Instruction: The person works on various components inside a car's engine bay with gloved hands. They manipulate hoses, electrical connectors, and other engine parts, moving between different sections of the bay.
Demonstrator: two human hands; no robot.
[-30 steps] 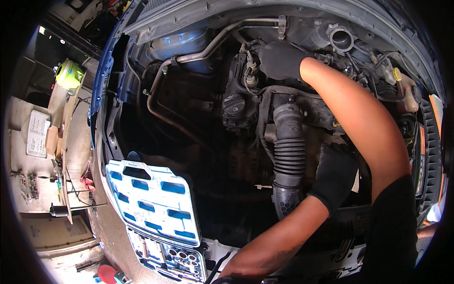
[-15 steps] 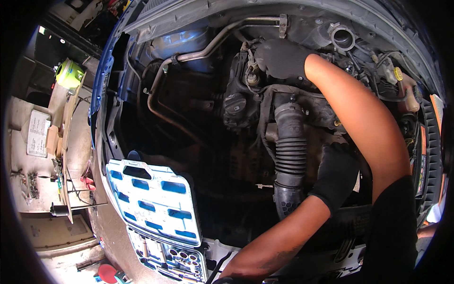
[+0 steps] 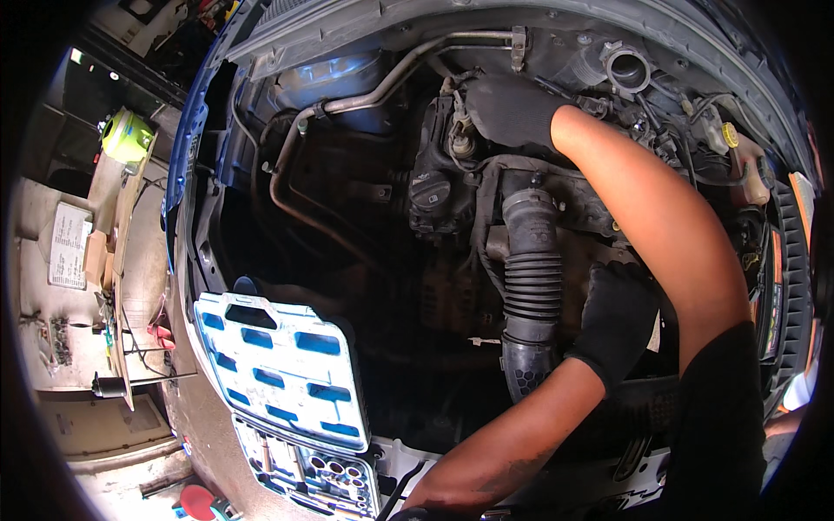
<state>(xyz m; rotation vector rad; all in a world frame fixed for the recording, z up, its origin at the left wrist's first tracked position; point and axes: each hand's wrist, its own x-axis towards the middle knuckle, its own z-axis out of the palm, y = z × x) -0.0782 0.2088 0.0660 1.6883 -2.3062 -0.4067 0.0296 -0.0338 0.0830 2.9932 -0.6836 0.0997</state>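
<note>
Down in the engine bay, the ribbed black air hose (image 3: 532, 286) is the thing in hand: it sits at the middle of the bay, just right of the engine block with its round filler cap (image 3: 429, 189). Its long axis runs nearly top to bottom in the head view, upper end tucked under the engine, lower end pointing back toward the person and ending in a smooth dark cuff.

The left hand (image 3: 615, 319), in a black glove, rests just beside the hose's lower half on its right side, fingers curled downward; whether it grips anything I cannot tell, the fingertips are hidden. The right hand (image 3: 512, 111), gloved too, reaches across to the top of the engine behind the hose, closed over something there, though what is out of sight.

To my eye, doing this well means steadying the hose low down while the upper hand works, pulling along the hose's length, not sideways, so the ribs don't kink.

Further out, a metal pipe (image 3: 347, 104) curves along the rear, and an open blue-and-white socket set (image 3: 287, 382) lies on the front edge at lower left.
</note>
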